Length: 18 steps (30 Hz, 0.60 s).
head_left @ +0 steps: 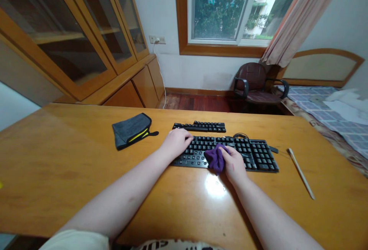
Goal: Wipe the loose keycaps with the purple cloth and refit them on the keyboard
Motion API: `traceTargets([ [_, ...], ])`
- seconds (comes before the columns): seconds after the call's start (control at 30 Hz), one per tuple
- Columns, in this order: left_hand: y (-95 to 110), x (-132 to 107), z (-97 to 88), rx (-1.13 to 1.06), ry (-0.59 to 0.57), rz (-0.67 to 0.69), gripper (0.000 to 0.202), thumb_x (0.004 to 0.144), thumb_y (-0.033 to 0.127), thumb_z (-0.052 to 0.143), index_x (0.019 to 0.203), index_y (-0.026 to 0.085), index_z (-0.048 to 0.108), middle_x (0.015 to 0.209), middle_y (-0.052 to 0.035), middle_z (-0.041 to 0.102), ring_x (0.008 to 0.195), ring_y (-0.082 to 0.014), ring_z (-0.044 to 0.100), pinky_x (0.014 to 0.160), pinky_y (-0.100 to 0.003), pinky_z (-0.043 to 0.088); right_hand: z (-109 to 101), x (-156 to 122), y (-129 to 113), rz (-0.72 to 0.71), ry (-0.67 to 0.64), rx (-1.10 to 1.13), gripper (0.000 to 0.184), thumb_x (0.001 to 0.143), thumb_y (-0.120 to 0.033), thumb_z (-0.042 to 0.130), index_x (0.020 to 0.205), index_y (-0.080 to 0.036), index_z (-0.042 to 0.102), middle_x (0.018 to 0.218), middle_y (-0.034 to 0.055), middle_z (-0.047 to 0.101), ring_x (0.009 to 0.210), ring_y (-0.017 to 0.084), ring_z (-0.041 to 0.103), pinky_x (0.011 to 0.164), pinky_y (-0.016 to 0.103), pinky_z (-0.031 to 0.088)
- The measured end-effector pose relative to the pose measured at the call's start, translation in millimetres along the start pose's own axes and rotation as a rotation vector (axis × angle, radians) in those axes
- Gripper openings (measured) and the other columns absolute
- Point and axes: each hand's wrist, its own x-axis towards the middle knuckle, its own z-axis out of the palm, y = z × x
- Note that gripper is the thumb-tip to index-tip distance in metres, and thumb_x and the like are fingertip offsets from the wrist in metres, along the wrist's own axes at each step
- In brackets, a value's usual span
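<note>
A black keyboard (253, 154) lies on the wooden desk (86, 181). My left hand (176, 141) rests on the keyboard's left end, fingers curled over the keys and holding nothing. My right hand (234, 164) is closed on a purple cloth (215, 159) that presses on the keys near the keyboard's middle front. A second, narrow black key strip (199, 126) lies just behind the keyboard.
A grey pouch with yellow trim (131, 130) lies to the left of the keyboard. A thin pale stick (301, 172) lies to its right. Beyond the desk stand wooden glass-door cabinets (86, 43), a dark armchair (255, 83) under the window, and a bed (330, 108).
</note>
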Motion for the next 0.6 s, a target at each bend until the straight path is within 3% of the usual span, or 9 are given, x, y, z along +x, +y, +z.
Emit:
traceTargets([
  [0.13,-13.9,48.2,-6.5,0.079,-0.026,-0.125,0.023,0.078,0.027,0.052,0.094,0.025,0.068,0.100,-0.0042,0.066,0.096,-0.0222,0.057,0.088,-0.033,0.041,0.0,0.2,0.3,0.007,0.004,0.005,0.028,0.066,-0.043,0.066,0.074,-0.016,0.065,0.065,0.0009,0.064,0.060,0.015,0.055,0.059,0.026,0.041],
  [0.27,-18.2,82.0,4.7,0.115,-0.066,-0.164,0.025,0.077,0.023,0.052,0.096,0.025,0.068,0.105,-0.0058,0.065,0.101,-0.0245,0.055,0.091,-0.036,0.039,0.6,-0.6,-1.1,0.011,0.004,-0.010,0.026,0.067,-0.041,0.066,0.074,-0.016,0.066,0.065,0.0011,0.064,0.061,0.015,0.055,0.060,0.026,0.041],
  [0.43,-21.3,102.1,25.4,0.117,-0.113,-0.215,0.025,0.078,0.025,0.051,0.096,0.025,0.069,0.101,-0.0082,0.067,0.094,-0.0250,0.058,0.084,-0.036,0.043,0.7,-0.1,2.3,-0.014,0.017,-0.017,0.028,0.067,-0.042,0.065,0.076,-0.015,0.067,0.069,0.0031,0.066,0.064,0.017,0.057,0.063,0.027,0.043],
  [0.6,-25.3,107.5,34.3,0.107,-0.132,-0.231,0.024,0.078,0.028,0.052,0.095,0.028,0.069,0.103,-0.0062,0.066,0.097,-0.0242,0.058,0.086,-0.035,0.043,0.0,0.7,5.6,0.000,0.008,0.005,0.028,0.067,-0.043,0.066,0.076,-0.016,0.067,0.070,0.0032,0.066,0.065,0.017,0.057,0.063,0.027,0.043],
])
